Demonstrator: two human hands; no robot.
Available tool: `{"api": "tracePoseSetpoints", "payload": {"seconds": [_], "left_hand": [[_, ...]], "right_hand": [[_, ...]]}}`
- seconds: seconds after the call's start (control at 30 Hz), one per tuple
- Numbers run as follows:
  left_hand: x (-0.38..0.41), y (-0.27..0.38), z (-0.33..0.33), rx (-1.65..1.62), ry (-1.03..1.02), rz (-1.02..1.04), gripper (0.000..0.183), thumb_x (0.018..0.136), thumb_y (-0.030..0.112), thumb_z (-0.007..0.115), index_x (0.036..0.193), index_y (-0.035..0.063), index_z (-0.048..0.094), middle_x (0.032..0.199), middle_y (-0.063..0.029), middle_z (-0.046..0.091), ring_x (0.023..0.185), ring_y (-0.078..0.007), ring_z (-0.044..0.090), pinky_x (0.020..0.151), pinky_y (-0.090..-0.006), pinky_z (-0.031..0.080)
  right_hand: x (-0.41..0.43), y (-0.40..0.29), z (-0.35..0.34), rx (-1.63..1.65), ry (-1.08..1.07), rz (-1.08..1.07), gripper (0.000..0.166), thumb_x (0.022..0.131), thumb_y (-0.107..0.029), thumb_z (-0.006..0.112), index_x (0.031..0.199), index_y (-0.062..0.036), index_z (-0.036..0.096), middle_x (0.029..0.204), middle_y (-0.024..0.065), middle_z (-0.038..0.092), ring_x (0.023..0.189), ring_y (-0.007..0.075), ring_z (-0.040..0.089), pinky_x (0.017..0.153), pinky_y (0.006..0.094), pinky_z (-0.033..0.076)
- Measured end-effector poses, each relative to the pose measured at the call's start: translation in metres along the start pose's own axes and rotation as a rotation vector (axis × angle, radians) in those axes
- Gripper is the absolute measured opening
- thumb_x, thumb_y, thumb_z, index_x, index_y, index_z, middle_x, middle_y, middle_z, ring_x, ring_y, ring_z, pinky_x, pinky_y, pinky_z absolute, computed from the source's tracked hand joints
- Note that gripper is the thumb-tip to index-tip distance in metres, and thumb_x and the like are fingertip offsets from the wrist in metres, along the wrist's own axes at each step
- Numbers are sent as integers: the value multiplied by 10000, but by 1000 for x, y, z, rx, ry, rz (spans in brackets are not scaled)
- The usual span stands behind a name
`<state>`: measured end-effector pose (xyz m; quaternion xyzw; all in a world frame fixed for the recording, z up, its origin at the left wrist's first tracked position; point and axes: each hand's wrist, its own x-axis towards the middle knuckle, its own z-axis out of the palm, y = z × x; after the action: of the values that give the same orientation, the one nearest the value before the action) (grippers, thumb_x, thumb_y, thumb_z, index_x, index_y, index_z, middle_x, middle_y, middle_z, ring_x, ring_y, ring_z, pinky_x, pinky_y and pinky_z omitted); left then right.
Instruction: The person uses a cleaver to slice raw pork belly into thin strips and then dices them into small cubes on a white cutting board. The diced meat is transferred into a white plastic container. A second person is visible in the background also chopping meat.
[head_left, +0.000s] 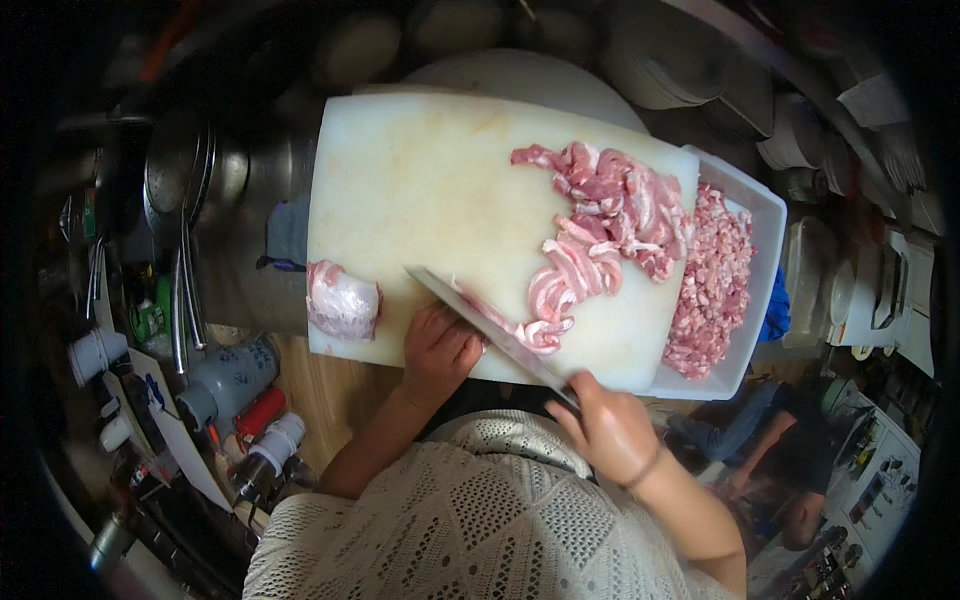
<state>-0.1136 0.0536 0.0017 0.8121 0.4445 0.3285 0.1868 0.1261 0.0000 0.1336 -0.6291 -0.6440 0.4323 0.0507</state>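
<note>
My right hand (611, 431) grips the handle of a kitchen knife (495, 330), whose long blade runs diagonally up and left over a white plastic cutting board (420, 180). Close against the blade, the curled fingers of my left hand (442, 345) press on raw meat that they mostly hide. A thin meat strip (480, 301) shows just beyond the blade. At the board's left edge lies a whole chunk of raw meat (343, 301). Cut strips (574, 270) lie right of the knife, below a larger heap of meat pieces (622, 199).
A white plastic tub (761, 247) of diced raw meat (712, 285) adjoins the board's right end. Stacked plates (664, 60) stand beyond the board. A gas cylinder (232, 382) stands on the floor at left. Another person (780, 450) is at lower right.
</note>
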Motion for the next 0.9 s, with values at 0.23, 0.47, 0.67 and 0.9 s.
{"api": "tracePoseSetpoints", "payload": {"seconds": [0.23, 0.47, 0.67, 0.9], "left_hand": [[6, 4, -5, -40, -25, -41, 268, 744, 65, 781, 999, 61, 696, 1066, -86, 639, 1011, -318, 618, 885, -443, 521], [1, 2, -17, -151, 102, -89, 385, 755, 39, 803, 1110, 80, 661, 1156, -88, 603, 1050, -335, 596, 881, -426, 505], [-7, -3, -9, -115, 59, 9, 345, 720, 9, 790, 1041, 73, 680, 1058, -77, 620, 963, -333, 613, 863, -430, 515], [-8, -5, -6, 28, -19, 85, 239, 707, -2, 749, 935, 30, 687, 1037, -97, 663, 944, -333, 638, 836, -434, 547]], "right_hand": [[84, -19, 41, 121, 67, -60, 323, 941, -254, 697, 1077, -3, 546, 748, 231, 676, 731, 440, 682, 644, 519, 538], [-8, 17, 12, 87, 142, 101, 307, 942, -278, 704, 1123, -59, 588, 837, 202, 708, 759, 425, 694, 660, 498, 551], [-38, -10, -5, -62, 96, 42, 305, 953, -307, 686, 1083, -52, 581, 777, 188, 691, 686, 392, 690, 600, 468, 551], [2, -5, 23, -5, 70, -37, 328, 952, -290, 685, 1094, -22, 559, 746, 197, 679, 669, 410, 680, 583, 491, 544]]}}
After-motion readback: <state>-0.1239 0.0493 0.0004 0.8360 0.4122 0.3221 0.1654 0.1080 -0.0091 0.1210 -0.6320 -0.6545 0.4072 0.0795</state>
